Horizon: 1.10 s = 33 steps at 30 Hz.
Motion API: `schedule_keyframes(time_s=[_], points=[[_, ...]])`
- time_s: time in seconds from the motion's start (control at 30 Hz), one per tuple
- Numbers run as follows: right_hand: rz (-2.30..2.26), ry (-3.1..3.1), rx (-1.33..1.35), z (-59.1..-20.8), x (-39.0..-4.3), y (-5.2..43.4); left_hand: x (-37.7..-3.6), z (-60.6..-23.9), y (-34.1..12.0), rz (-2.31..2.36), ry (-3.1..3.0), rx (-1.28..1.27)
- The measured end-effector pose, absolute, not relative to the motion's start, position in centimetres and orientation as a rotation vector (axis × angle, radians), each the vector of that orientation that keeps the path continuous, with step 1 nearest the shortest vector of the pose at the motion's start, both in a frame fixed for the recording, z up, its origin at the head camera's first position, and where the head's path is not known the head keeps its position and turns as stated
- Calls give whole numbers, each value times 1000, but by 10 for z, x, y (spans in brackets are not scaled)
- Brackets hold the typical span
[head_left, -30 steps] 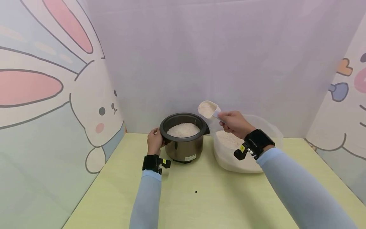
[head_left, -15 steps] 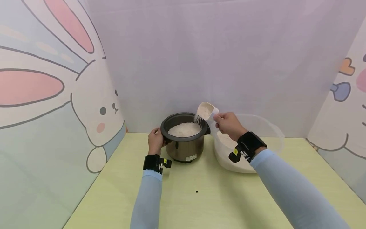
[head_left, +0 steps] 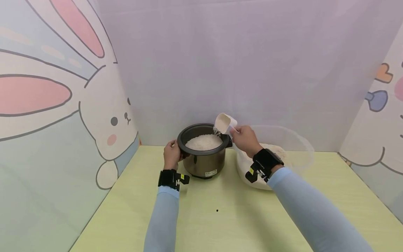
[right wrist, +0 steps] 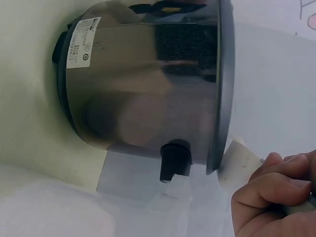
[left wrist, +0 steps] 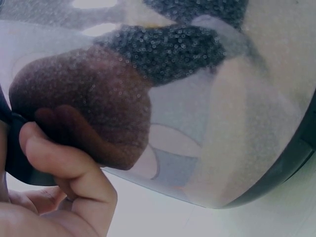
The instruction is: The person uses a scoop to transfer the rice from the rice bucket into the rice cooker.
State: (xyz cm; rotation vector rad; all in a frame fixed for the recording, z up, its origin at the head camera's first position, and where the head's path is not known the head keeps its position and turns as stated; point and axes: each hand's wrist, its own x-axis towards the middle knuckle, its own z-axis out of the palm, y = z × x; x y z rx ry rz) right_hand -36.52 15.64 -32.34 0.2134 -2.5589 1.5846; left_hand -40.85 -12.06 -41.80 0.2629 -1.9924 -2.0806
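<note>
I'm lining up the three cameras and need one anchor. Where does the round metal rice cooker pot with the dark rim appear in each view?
Head: the round metal rice cooker pot with the dark rim sits at centre, on the yellow-green table.
Left wrist: its shiny wall fills the frame, left hand gripping its handle at lower left.
Right wrist: it appears on its side, across the upper middle.
Shared landmark: the pot's dark rim.

A white label (right wrist: 83, 42) with small print and round marks is seen on the pot (right wrist: 148, 84) wall near its base, well apart from the fingers (right wrist: 269, 190); no word can be read.
</note>
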Motion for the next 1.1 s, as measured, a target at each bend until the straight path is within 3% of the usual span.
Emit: schedule_keyframes(time_s=[0.37, 1.1], points=[[1485, -2565, 270, -326, -364, 139, -408, -418, -122, -2081, -1991, 255], [1042, -2542, 691, -337, -360, 127, -409, -419, -121, -2100, -1984, 250]])
